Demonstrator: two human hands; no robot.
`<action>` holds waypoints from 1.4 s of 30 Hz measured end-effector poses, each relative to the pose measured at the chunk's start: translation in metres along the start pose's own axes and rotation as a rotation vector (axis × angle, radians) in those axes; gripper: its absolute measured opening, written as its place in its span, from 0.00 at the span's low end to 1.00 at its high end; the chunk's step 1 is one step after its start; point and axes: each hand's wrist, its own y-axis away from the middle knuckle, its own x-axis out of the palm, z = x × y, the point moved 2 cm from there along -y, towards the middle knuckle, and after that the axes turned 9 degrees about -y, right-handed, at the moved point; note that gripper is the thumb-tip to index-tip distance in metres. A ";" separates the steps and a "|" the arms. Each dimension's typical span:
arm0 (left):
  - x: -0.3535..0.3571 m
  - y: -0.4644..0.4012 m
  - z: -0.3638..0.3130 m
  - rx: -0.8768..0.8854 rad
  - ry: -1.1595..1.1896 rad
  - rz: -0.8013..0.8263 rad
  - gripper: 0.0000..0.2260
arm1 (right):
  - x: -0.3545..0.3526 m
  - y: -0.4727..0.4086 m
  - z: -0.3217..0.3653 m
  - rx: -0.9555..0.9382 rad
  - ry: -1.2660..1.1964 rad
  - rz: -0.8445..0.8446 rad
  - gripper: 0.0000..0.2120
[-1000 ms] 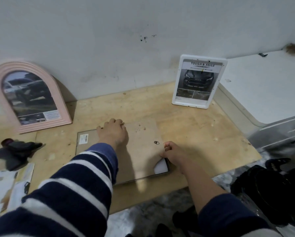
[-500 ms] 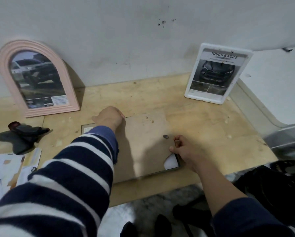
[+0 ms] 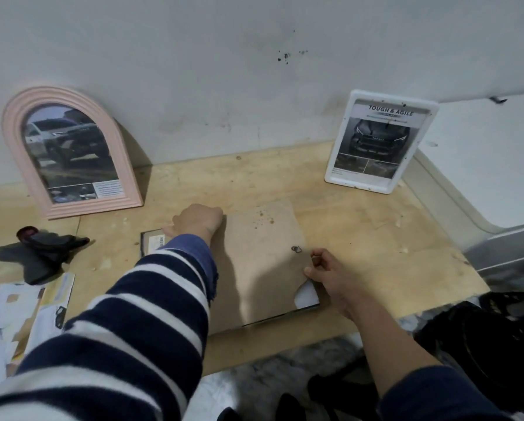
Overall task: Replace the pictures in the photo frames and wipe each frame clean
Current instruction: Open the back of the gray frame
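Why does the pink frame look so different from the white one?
The pink arched frame has a rounded top and ridged border; the white rectangular frame has straight sides and a smooth border. The pink one stands at the left, the white one at the right. The white one's picture reads "TOUGH & AGILE". Both stand leaning against the wall, each showing a car picture.

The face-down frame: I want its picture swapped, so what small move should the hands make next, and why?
Probably lift the brown backing board off at its right edge. The frame lies face down; the right hand pinches that edge, where a torn corner shows white paper. The left hand rests at the board's far left edge, steadying it.
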 end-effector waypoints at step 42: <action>-0.006 0.049 0.163 -0.133 0.355 -0.218 0.15 | 0.022 0.000 0.013 0.147 -0.183 -0.289 0.08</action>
